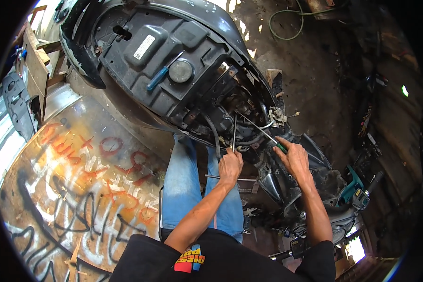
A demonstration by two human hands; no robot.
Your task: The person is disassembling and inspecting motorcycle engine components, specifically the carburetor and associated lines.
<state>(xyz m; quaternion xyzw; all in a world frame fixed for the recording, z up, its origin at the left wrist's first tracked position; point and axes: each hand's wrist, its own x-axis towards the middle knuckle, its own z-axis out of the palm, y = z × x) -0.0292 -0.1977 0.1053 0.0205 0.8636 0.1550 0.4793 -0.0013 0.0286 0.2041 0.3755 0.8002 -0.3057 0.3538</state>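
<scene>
Metal rod (234, 134): left fingers (236, 159) clamped | green-handled screwdriver (264, 131): right fingers (286, 144) clamped | far ends hard to discern

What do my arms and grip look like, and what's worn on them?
Short, plain-looking black fabric sleeves leave both forearms bare. The left grip and right grip are ungloved, and no watch or bracelet shows.

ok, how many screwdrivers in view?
2: a blue-handled screwdriver lying beside the round cap; a green-handled screwdriver in the right hand. More may be hidden.
</scene>
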